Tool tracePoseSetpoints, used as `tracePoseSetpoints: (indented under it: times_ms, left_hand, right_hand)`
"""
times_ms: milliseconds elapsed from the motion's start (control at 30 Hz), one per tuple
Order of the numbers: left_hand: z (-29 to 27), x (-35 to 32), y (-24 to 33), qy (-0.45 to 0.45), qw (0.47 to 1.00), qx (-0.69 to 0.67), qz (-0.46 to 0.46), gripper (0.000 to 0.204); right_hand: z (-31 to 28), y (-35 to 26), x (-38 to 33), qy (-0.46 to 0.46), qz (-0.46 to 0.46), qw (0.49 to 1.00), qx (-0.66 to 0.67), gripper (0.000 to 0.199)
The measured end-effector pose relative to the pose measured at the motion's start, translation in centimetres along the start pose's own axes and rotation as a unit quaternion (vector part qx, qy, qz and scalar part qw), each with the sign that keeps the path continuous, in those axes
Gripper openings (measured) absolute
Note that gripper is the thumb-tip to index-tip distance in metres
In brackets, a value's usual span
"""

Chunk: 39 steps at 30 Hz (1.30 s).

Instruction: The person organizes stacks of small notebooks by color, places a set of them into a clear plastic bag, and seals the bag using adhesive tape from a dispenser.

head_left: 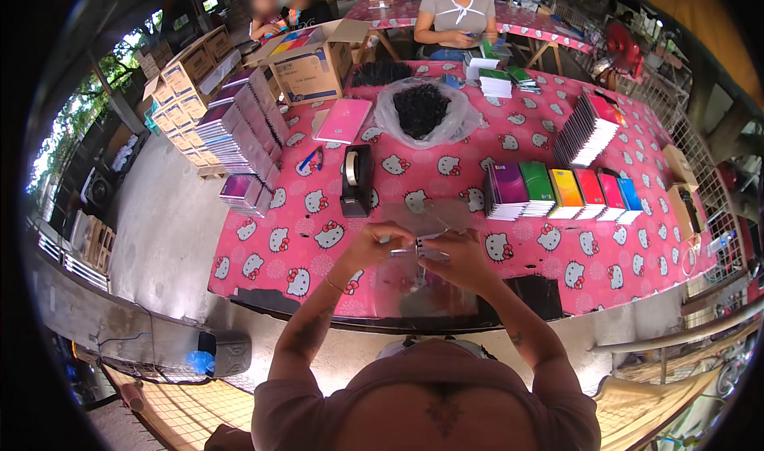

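Note:
Close together over the near middle of the table are my left hand (374,245) and my right hand (457,257), both with bent, pinched fingers. Between them is a small, thin, white-edged object (420,245) with black marks; its kind is too small to make out. The right fingers grip it, while the left fingertips meet at its left side and what they pinch is unclear. Beneath the hands lies a clear plastic sheet (447,298). A black tape dispenser (357,200) stands just beyond my left hand.
Coloured notebooks (537,184) form a row at right, a taller stack (585,132) behind. At left rise notebook stacks (239,121) and cartons (306,77). A plastic bag of black pieces (422,110) and a pink notebook (344,121) lie beyond. Across sits a person (455,17).

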<state>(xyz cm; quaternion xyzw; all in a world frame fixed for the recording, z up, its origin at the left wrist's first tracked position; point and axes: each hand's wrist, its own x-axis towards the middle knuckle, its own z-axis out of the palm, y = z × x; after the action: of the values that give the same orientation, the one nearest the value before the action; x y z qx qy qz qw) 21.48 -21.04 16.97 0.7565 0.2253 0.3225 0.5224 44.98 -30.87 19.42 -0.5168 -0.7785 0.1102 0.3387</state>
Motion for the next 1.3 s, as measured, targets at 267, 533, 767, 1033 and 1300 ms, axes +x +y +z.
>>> tracePoseSetpoints:
  times_ms: [267,533,767,1033,1300]
  left_hand:
    - [1.9,2.5,2.3,-0.005,0.981,0.176,0.085,0.026]
    - [1.2,1.9,0.2,0.049,0.945,0.272,0.174,0.014]
    - [3.2,5.0,0.7,-0.011,0.910,0.359,0.206,0.018]
    - [6.2,6.5,-1.9,0.015,0.963,0.261,0.061,0.059]
    - [4.2,3.9,-4.9,-0.027,0.986,-0.059,-0.156,0.060]
  right_hand:
    - [0.6,0.1,0.8,-0.003,-0.020,1.000,-0.019,0.033]
    - [-2.7,0.0,-0.9,0.091,0.060,0.987,-0.118,0.057]
    - [0.4,7.5,-3.7,-0.071,-0.120,0.990,-0.019,0.065]
    - [2.5,8.4,-4.7,-0.080,-0.059,0.989,0.112,0.054]
    - [4.0,10.0,-0.7,-0.030,0.259,0.855,0.448,0.037]
